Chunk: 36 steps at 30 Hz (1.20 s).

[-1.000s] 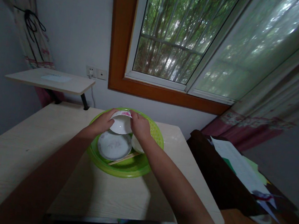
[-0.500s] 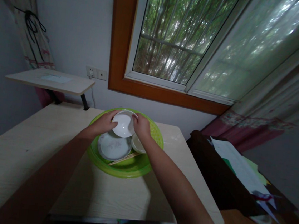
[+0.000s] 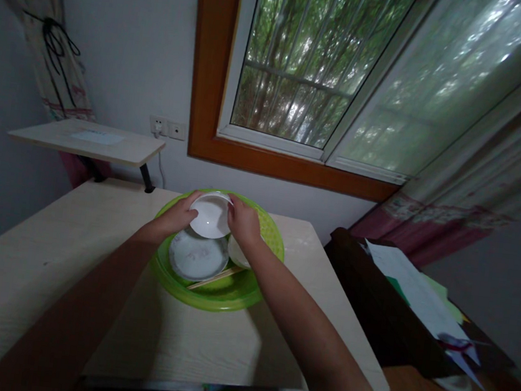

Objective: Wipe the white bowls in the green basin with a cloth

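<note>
A white bowl (image 3: 211,217) is held between both hands, tilted so its inside faces me. My left hand (image 3: 180,214) grips its left rim, thumb over the edge. My right hand (image 3: 244,222) holds the right rim the same way. Beneath them is a round green basin (image 3: 222,304). Inside it a pale plate (image 3: 198,256) with a faint pattern lies below the bowl. A second whitish bowl (image 3: 237,254) sits at the right, partly covered by my right hand and wrist. A pair of chopsticks (image 3: 215,277) lies slanting in front of the plate.
The basin stands on a light wooden table (image 3: 205,346) against the wall. A raised shelf (image 3: 92,145) with a paper on it is at the back left. Beyond the table's right edge, papers (image 3: 414,288) lie on a dark brown piece of furniture (image 3: 370,302). A window (image 3: 322,71) is above.
Both hands have shifted slightly left with the white bowl, still gripping its rim. The basin, plate and chopsticks have stayed in place.
</note>
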Each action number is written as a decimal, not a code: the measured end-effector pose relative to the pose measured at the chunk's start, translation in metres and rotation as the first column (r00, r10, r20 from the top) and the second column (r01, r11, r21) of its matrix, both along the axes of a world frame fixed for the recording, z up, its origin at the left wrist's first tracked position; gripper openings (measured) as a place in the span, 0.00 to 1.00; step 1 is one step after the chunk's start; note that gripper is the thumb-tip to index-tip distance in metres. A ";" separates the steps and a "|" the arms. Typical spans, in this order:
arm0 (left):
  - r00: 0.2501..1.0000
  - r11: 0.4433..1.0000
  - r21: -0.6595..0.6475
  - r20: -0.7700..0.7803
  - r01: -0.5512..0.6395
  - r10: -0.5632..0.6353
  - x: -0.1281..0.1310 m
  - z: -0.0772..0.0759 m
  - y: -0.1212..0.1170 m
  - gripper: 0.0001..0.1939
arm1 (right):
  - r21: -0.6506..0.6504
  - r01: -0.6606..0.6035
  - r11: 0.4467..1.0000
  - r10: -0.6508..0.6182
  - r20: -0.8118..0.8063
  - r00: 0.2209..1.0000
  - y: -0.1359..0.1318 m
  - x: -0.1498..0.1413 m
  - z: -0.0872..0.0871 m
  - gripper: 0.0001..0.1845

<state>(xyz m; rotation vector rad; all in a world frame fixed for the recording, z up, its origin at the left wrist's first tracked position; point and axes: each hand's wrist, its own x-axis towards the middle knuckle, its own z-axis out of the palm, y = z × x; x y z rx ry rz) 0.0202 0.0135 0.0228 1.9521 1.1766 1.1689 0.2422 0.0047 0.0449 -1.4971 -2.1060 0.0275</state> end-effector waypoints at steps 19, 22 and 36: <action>0.931 0.970 0.243 -0.357 0.016 0.074 -0.004 0.000 -0.001 0.25 | 0.143 -0.195 0.970 0.186 0.079 0.979 -0.007 -0.003 0.005 0.24; 0.902 0.963 0.270 -0.413 -0.005 0.121 -0.004 0.003 -0.004 0.26 | 0.174 -0.224 0.959 0.224 0.021 0.974 -0.005 -0.002 0.005 0.23; 0.877 0.922 0.352 -0.378 -0.160 0.296 -0.005 0.014 -0.015 0.28 | -0.025 -0.069 0.997 0.069 -0.038 0.997 -0.003 -0.005 0.003 0.26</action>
